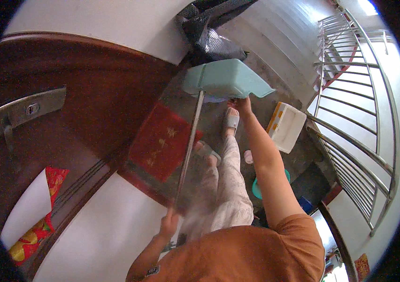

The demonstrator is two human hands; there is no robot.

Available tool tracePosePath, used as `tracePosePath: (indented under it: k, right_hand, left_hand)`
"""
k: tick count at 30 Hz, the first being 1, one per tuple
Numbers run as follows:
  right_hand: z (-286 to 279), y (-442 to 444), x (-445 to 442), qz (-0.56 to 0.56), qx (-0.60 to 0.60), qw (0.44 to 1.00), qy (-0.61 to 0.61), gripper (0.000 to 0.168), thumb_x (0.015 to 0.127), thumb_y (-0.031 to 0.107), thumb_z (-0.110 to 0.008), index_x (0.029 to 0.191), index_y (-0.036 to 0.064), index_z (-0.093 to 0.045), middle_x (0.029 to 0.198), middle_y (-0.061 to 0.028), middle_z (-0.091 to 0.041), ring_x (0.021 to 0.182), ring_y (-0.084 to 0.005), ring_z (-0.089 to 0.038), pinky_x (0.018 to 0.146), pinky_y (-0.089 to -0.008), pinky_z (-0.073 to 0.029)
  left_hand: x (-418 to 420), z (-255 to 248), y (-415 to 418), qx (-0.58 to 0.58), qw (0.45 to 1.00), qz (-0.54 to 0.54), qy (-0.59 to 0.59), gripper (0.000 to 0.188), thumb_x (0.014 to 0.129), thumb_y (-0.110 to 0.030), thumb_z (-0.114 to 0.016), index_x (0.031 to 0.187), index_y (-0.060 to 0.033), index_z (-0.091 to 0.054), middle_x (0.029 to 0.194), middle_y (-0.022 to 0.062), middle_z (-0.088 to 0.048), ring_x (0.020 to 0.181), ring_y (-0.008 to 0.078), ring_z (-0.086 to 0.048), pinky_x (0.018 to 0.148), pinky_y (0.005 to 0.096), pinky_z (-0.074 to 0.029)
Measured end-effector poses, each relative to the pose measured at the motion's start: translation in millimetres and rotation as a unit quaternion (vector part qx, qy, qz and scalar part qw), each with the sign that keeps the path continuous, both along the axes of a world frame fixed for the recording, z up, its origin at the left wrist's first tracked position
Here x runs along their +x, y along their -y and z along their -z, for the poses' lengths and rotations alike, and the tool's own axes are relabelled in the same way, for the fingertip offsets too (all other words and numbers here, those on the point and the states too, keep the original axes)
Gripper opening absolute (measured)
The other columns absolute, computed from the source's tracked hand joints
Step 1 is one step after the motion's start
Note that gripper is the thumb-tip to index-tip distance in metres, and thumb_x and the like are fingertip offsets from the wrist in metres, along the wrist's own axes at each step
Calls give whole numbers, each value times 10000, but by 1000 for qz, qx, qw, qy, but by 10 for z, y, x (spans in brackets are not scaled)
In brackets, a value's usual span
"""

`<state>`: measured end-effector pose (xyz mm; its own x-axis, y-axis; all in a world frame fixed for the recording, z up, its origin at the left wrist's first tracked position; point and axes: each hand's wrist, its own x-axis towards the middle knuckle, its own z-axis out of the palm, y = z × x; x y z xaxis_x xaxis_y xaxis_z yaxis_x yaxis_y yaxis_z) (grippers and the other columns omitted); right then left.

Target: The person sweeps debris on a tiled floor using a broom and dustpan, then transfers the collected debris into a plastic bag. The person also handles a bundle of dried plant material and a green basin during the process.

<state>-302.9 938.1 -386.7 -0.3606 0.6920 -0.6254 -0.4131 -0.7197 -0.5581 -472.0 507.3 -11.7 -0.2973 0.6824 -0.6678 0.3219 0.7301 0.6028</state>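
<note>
My left hand (169, 222) is closed around the lower-left end of a metal pole (191, 141). The pole runs up to a pale green plastic dustpan (221, 78), tilted above the floor, its lip pointing right. My right hand (240, 105) is at the underside of the dustpan, near its lip; the fingers are partly hidden, so whether they grip it cannot be told. Something pale bluish shows under the pan beside that hand. Below are my feet in grey slippers (232, 121), one of them beside a red doormat (161, 141).
Stairs (274, 38) rise at the upper right beside a metal railing (372, 102). A white foam box (288, 128) and a green basin (257, 188) stand on the floor at right. A black bubble-textured bag (217, 44) lies beyond the dustpan. A dark red door (80, 98) is at left.
</note>
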Motion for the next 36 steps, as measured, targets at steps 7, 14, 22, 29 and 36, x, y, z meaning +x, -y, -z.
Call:
tracePosePath:
  k: [7, 14, 22, 29, 36]
  right_hand:
    - [-209, -40, -3, -49, 13, 973, 225, 182, 806, -64, -446, 978, -48, -502, 758, -173, -590, 576, -256, -631, 457, -341, -546]
    - [-345, -51, -31, -18, -52, 986, 158, 228, 823, -33, -419, 1047, -21, -462, 758, -175, -580, 588, -282, -635, 482, -385, -545]
    - [-170, -16, -101, -40, 99, 984, 144, 256, 863, 91, -467, 1093, -20, -466, 832, -191, -614, 703, -300, -632, 616, -387, -554]
    - [-673, 81, -149, 52, -147, 986, 56, 415, 916, 290, -387, 1187, -23, -419, 877, -193, -601, 720, -309, -620, 599, -427, -550]
    - [-386, -79, -126, -4, -124, 948, 295, 702, 805, 591, -514, 1163, -3, -405, 891, -159, -572, 559, -249, -592, 473, -389, -526]
  left_hand:
    - [96, 1, -75, 39, 993, -81, 74, 530, 922, -157, -383, 1419, -80, -216, 528, -27, -375, 446, 83, -366, 424, 243, -328]
    - [19, -55, -160, -21, 1000, -19, 2, 565, 863, -72, -435, 1404, -125, -278, 674, 181, -503, 492, 186, -477, 478, 312, -414]
    - [4, -82, -298, -46, 999, -5, 16, 526, 934, -219, -401, 1412, -83, -230, 585, 10, -453, 505, 92, -417, 483, 245, -368]
    - [73, 79, -196, 24, 999, 7, 30, 493, 910, -89, -381, 1392, -66, -280, 602, -10, -411, 536, 68, -389, 482, 219, -352]
    - [-110, 232, 433, -40, 964, -182, 188, 300, 902, -147, -476, 1193, -73, -472, 657, 57, -513, 490, 147, -475, 445, 305, -407]
